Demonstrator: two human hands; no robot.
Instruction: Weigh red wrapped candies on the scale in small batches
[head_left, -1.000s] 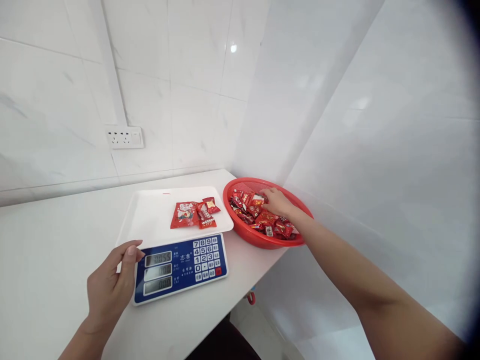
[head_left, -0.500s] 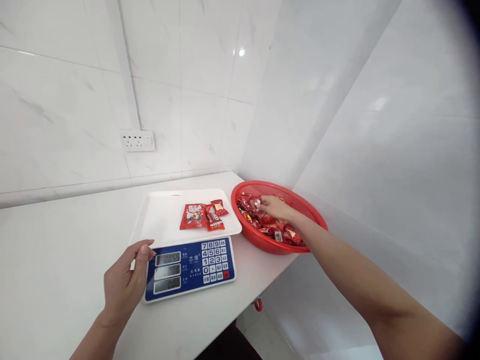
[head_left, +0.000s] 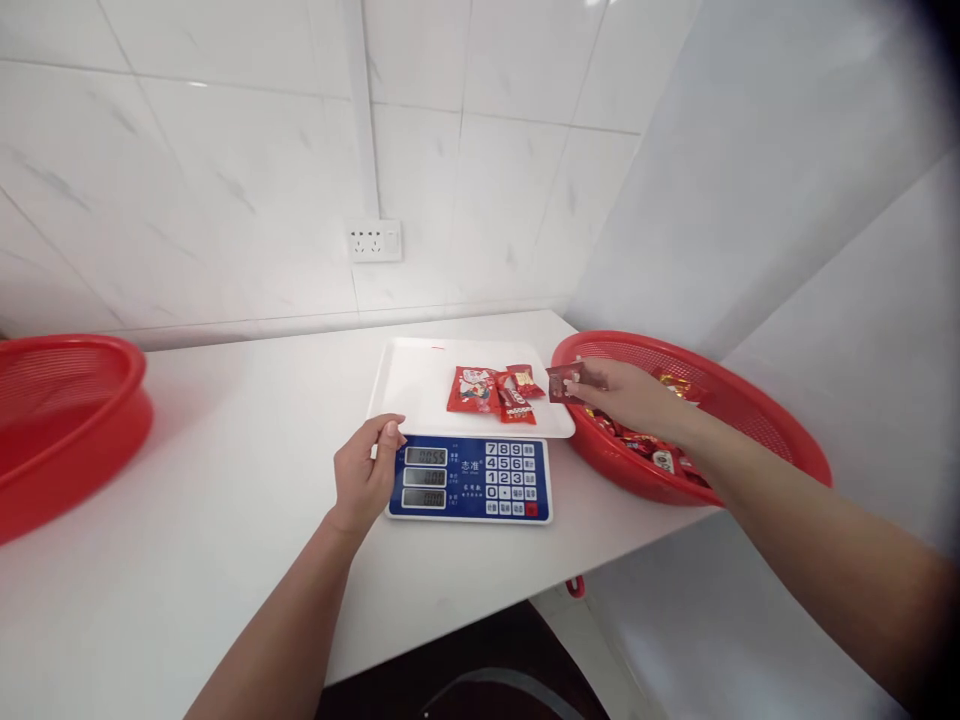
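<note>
A digital scale (head_left: 471, 510) with a blue keypad panel stands on the table, its white tray (head_left: 411, 385) bearing several red snack packets (head_left: 474, 390). The top display appears to read 0.055. My left hand (head_left: 365, 470) is closed at the scale's left front corner, thumb and fingers against its edge. Between the tray and the red basket on the right (head_left: 637, 480), my right hand (head_left: 637, 395) pinches a dark red snack packet (head_left: 564, 383) above the basket's near rim. More wrapped snacks (head_left: 664, 460) lie in that basket, partly hidden under my right arm.
Another red basket (head_left: 124, 430) stands at the left on the white table (head_left: 247, 430). A wall socket (head_left: 375, 241) is on the tiled wall behind. The table's front edge runs diagonally below the scale, and a wall closes off the right side.
My right hand has come up and left out of the basket with a dark red packet. The view has swung left, bringing the second basket in. My left hand stays at the scale.
</note>
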